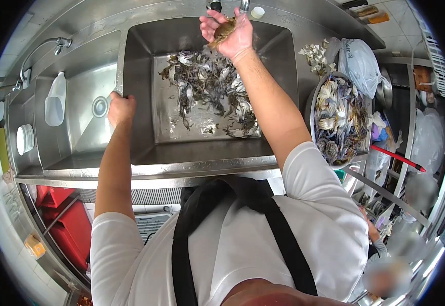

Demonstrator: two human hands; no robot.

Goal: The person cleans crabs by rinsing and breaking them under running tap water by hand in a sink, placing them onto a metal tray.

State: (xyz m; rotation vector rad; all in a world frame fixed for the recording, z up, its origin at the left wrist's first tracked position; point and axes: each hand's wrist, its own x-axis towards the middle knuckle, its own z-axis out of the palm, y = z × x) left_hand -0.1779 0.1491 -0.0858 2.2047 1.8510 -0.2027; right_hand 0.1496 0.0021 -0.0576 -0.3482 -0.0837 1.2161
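Observation:
Under the tap (244, 6) at the back of the large sink (141, 127), my right hand (237, 38) is palm up with its fingers partly curled. A brownish crab piece (224, 31) rests in its palm. My left hand (122, 108) is closed on the divider (125, 71) between the two sinks. Many cut crab pieces (202, 76) lie in a heap on the large sink's floor. To the right, a big tray (314, 115) is piled with more crab pieces (339, 112).
The left sink (74, 158) holds a white plastic jug (56, 102) and a stack of white dishes (25, 139). Whitish scraps (316, 56) and a plastic bag (359, 66) lie behind the tray. Knives (367, 13) hang at the back right. A red stick (398, 157) juts out at the right.

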